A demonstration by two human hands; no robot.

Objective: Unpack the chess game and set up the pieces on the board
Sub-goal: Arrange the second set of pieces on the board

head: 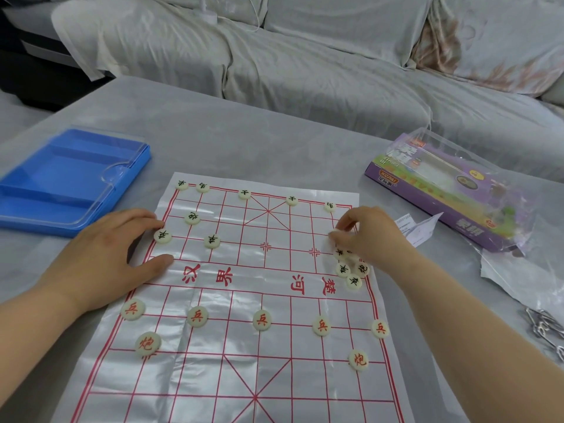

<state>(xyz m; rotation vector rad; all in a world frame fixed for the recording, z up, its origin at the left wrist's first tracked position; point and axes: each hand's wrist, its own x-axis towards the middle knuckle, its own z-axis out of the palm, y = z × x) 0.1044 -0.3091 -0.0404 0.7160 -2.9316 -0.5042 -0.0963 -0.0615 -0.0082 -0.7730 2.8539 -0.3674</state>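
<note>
A thin plastic chess board sheet (pixel 244 374) with red grid lines lies on the grey table. Round cream pieces with red characters (pixel 262 320) stand in the near rows, and pieces with black characters (pixel 211 240) in the far rows. My left hand (pixel 103 257) lies flat on the sheet's left edge, its forefinger touching a black-marked piece (pixel 162 236). At the sheet's right edge my right hand (pixel 370 236) pinches a small piece, blurred, over a loose cluster of black-marked pieces (pixel 351 274).
An open blue plastic case (pixel 61 184) with a clear lid sits at the left. A purple game box (pixel 442 190) in torn clear wrap lies at the right, with a paper slip (pixel 415 230) beside it. Metal clips (pixel 546 328) lie at the right edge. A covered sofa stands behind.
</note>
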